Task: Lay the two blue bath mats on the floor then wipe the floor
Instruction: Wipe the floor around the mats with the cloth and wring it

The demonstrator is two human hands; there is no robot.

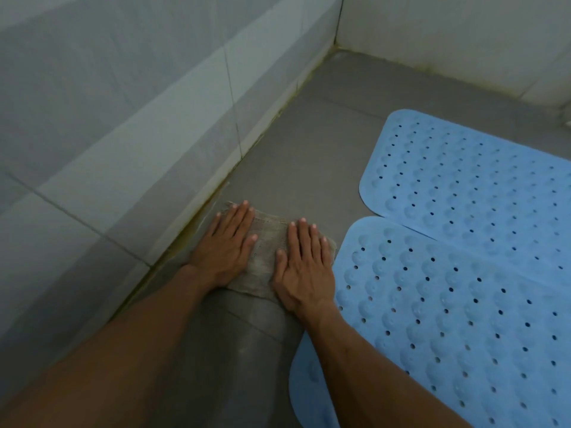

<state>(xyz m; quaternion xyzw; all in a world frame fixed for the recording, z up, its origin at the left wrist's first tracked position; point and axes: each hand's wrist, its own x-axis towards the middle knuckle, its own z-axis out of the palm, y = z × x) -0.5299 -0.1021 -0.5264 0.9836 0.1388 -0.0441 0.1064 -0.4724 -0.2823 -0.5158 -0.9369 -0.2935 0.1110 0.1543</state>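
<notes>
Two blue bath mats with holes and bumps lie flat on the grey tiled floor (309, 143). The far mat (469, 180) and the near mat (448, 319) lie side by side, their long edges touching. A beige woven cloth (265, 242) is spread on the floor left of the near mat, close to the wall. My left hand (224, 245) and my right hand (304, 267) press flat on the cloth, fingers stretched out. A darker wet streak (247, 335) runs on the floor behind the cloth, between my forearms.
A pale tiled wall (123, 134) runs along the left, meeting the floor in a yellowish stained grout line (247, 156). A second tiled wall (448, 41) closes the far side, forming a corner. Bare floor lies ahead of the cloth toward that corner.
</notes>
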